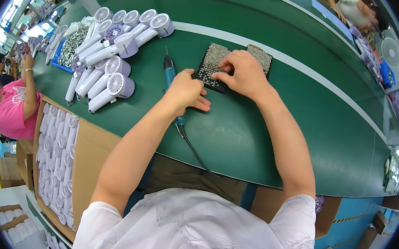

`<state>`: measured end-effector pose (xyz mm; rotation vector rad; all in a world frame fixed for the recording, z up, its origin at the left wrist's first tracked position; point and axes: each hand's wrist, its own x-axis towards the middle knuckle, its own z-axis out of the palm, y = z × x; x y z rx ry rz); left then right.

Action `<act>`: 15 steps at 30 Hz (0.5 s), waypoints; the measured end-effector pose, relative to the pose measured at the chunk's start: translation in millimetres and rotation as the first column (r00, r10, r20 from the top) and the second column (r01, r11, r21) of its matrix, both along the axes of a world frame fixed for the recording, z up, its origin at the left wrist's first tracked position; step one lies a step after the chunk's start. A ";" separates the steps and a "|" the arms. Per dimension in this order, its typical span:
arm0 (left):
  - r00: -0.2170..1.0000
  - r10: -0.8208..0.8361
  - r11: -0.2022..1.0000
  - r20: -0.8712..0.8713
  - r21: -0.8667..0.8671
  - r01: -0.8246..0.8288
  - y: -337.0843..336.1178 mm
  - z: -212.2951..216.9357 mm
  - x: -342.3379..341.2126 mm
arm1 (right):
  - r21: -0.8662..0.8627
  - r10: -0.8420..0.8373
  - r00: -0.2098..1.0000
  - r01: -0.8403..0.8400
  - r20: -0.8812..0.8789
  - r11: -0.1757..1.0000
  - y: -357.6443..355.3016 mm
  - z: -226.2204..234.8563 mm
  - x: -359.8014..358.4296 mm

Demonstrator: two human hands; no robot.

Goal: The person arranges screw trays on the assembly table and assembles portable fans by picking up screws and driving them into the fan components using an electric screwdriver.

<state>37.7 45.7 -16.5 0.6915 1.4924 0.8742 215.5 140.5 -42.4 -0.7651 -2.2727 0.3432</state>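
Note:
A black tray (207, 81) full of small silver screws lies on the green workbench. Over its middle is my right hand (246, 75), with curled fingers and the thumb apart from the fingertips; nothing shows between them. My left hand (186, 93) is just left of the tray, fingers spread toward the right and nothing visible in them. Partly under that hand lies a teal electric screwdriver (169, 70), its bit pointing away from me; the hand covers its middle. Its black cord (192, 149) runs to the bench's near edge.
White handheld fans (101, 97) are heaped at left, beside a blue bin (63, 67) of metal parts. A cardboard box (92, 155) holding more fans stands lower left. A co-worker in pink (17, 112) is at far left. A white stripe (309, 77) crosses the bench (336, 152).

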 end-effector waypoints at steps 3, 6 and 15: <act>0.988 -0.060 0.997 -0.140 0.034 0.065 -7.0 16.4 -8.0 | -0.127 0.005 0.972 0.026 0.234 0.992 14.9 1.7 -13.7; 0.970 -0.094 0.986 -0.225 0.114 0.122 -2.5 29.5 -26.7 | -0.210 -0.086 0.958 0.147 0.275 0.967 26.9 10.2 -18.9; 0.954 0.071 0.927 -0.292 0.372 0.045 54.4 12.1 -59.3 | -0.322 -0.055 0.921 0.190 0.385 0.928 23.8 26.4 -34.7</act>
